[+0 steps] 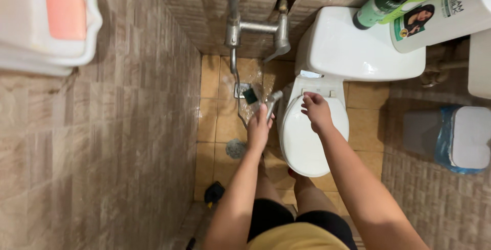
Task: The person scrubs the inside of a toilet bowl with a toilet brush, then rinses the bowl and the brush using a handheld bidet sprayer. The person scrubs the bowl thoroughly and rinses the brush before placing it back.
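Beside the toilet's closed lid [307, 137], the left hand [259, 127] wraps a metal spray nozzle [272, 101] aimed at the wet floor [225, 122], the right hand [316, 111] presses curled fingers on the lid's hinge end, rinsing apparently underway.

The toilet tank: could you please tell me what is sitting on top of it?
On the toilet tank, only its plain white lid shows. Bottles near the camera cover its far right corner, so that part cannot be seen.
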